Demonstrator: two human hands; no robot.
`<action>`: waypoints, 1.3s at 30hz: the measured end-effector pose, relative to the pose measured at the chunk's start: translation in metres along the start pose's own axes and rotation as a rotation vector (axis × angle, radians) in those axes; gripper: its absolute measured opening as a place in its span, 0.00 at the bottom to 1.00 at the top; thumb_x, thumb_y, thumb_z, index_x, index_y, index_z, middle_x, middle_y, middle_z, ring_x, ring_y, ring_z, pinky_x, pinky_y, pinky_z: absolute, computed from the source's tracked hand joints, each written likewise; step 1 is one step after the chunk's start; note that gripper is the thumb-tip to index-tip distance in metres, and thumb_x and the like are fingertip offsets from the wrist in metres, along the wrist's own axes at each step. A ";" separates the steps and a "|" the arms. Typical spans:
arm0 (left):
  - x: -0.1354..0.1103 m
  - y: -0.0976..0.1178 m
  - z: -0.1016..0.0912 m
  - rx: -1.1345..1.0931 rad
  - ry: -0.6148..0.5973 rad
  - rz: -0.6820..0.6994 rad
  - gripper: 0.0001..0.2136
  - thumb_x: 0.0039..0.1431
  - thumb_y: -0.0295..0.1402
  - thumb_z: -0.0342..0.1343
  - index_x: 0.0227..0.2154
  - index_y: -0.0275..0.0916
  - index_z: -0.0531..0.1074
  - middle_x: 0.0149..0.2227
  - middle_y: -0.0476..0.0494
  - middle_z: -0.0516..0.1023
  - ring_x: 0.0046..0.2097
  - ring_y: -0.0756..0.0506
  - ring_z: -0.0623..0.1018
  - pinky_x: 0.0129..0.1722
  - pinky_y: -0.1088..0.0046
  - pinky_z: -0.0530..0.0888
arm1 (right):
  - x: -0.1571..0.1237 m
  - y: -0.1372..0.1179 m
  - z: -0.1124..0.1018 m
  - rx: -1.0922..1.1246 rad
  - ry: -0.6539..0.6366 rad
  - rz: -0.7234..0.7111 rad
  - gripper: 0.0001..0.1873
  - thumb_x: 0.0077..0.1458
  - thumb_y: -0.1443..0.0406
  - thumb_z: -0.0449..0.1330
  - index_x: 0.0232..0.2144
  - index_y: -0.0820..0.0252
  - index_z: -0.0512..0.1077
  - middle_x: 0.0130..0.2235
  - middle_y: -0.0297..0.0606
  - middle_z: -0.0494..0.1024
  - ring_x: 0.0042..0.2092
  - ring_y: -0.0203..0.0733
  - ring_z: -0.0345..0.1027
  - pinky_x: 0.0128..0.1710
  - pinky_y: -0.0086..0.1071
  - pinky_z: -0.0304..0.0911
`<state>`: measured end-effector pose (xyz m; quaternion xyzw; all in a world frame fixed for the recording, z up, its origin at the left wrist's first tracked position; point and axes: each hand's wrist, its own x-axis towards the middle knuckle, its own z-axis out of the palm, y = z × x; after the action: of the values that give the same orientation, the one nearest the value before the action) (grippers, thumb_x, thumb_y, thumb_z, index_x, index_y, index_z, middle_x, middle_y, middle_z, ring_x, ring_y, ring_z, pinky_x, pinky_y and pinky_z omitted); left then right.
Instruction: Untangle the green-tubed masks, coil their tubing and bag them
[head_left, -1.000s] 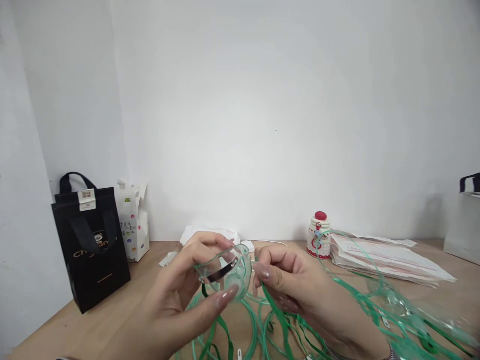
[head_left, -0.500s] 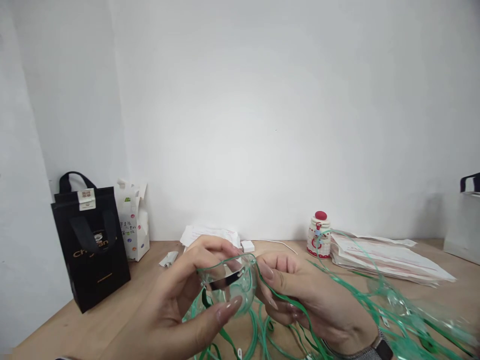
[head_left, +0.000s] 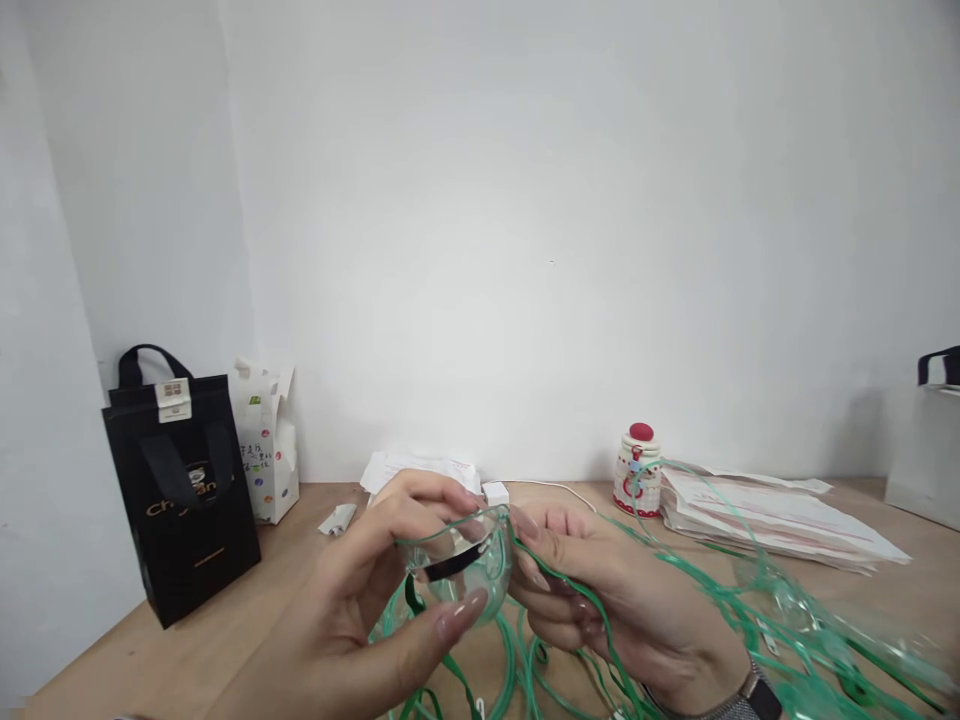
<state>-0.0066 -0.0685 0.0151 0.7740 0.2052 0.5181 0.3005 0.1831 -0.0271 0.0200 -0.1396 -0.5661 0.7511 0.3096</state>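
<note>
A clear green-tinted oxygen mask [head_left: 491,590] with a dark nose strip across it is held up above the table. My left hand [head_left: 382,590] is closed around its left side, the thumb across the front and the fingers behind. At the mask's right edge, my right hand [head_left: 592,580] pinches a green elastic strap [head_left: 592,592], which trails down over the fingers. Whether the strap's end passes through the mask's edge cannot be made out. Coils of green tubing [head_left: 510,665] lie on the table beneath both hands.
More green tubing and clear masks [head_left: 802,610] are piled on the right. Behind them lie stacked paper packets [head_left: 772,515] and a white jar with a red knob [head_left: 637,470]. A black bag [head_left: 184,500] and a white printed bag [head_left: 270,450] stand left, near the wall.
The right hand's fingers have shifted slightly at the mask's edge, and the strap hangs in a somewhat different curve. The left hand and mask are nearly still.
</note>
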 end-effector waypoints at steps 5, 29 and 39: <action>0.002 0.001 0.000 -0.009 -0.006 0.003 0.11 0.56 0.22 0.52 0.36 0.49 0.65 0.45 0.50 0.64 0.48 0.50 0.66 0.42 0.82 0.67 | 0.000 -0.002 0.004 0.015 0.011 -0.010 0.22 0.46 0.52 0.62 0.18 0.62 0.60 0.15 0.21 0.52 0.16 0.23 0.38 0.14 0.22 0.34; 0.000 0.001 0.002 0.016 0.013 -0.020 0.10 0.56 0.23 0.53 0.34 0.48 0.66 0.44 0.50 0.65 0.46 0.49 0.67 0.43 0.78 0.67 | 0.004 0.003 0.011 -0.524 0.542 -0.390 0.18 0.48 0.52 0.60 0.23 0.58 0.62 0.20 0.25 0.56 0.22 0.30 0.45 0.21 0.27 0.43; 0.003 -0.001 0.003 -0.024 0.009 -0.014 0.06 0.58 0.26 0.51 0.32 0.45 0.65 0.36 0.49 0.63 0.39 0.49 0.66 0.38 0.76 0.66 | 0.007 0.002 0.010 -0.264 0.351 -0.299 0.12 0.47 0.57 0.63 0.23 0.60 0.72 0.26 0.33 0.67 0.34 0.40 0.58 0.38 0.34 0.52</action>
<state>-0.0022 -0.0669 0.0161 0.7667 0.2057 0.5218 0.3125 0.1719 -0.0308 0.0224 -0.2217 -0.6113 0.5808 0.4897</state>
